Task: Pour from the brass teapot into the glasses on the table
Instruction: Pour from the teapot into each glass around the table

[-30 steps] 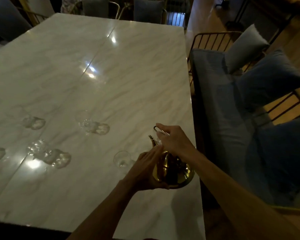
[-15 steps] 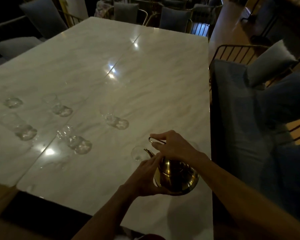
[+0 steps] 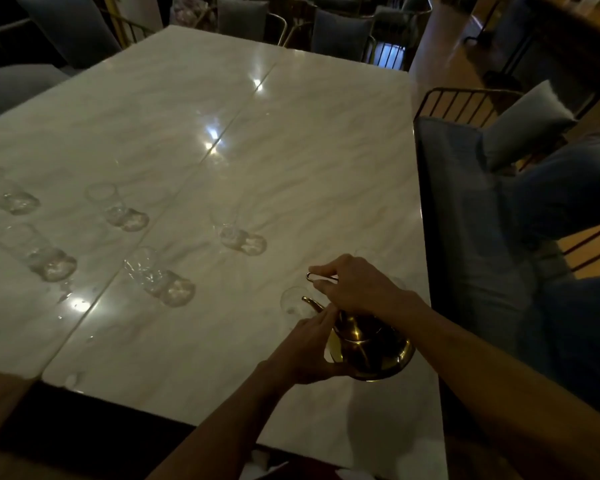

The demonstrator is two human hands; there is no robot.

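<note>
A brass teapot (image 3: 371, 351) is held tilted above the near right part of the marble table (image 3: 291, 150). My right hand (image 3: 354, 287) grips its thin wire handle from above. My left hand (image 3: 305, 348) presses against the pot's left side, supporting the body. The spout points left, right over the rim of a small clear glass (image 3: 293, 303). Several more clear glasses stand to the left, among them one at centre (image 3: 236, 233), one nearer (image 3: 156, 277) and one further left (image 3: 116, 207). No stream of liquid is visible in the dim light.
A blue cushioned bench (image 3: 471, 209) with a grey pillow (image 3: 523, 126) runs along the table's right edge. Upholstered chairs (image 3: 340, 34) stand at the far end and the left. Small wet spots (image 3: 66, 292) lie on the table's near left.
The view has shifted so the table and glasses slide right and more glasses show at left. Both hands keep hold of the teapot, its spout staying over the nearest glass.
</note>
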